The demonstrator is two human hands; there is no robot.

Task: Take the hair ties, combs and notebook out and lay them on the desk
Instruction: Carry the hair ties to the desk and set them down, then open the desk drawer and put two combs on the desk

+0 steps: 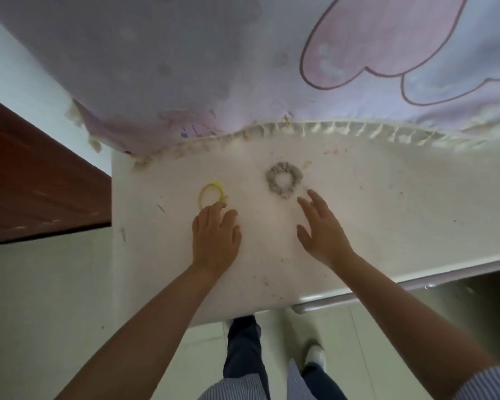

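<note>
A yellow tie point(211, 194) and a grey scrunchie point(284, 179) lie flat on the white desk point(387, 215), well apart from each other, as a person's two hands rest over the surface. The tie, a thin loop, sits just beyond the fingertips of the left hand point(215, 241), whose fingers are curled loosely downward and seem to touch or nearly touch its near edge; whether they pinch it cannot be told. The scrunchie, a ruffled fabric ring, lies just ahead of the right hand point(322, 229), whose fingers are spread open and hold nothing. Both items look feather-light, soft and limp, unlikely to slip or break. The thin tie would likely be best pinched at any point of its band or hooked with one fingertip through the loop; the scrunchie offers bulk to pinch anywhere on its gathered ring. No combs or notebook are in view, so much of the task appears still to do. Beyond the fingers, a frilled lilac cloth point(214, 67) hangs along the desk's far edge.
</note>
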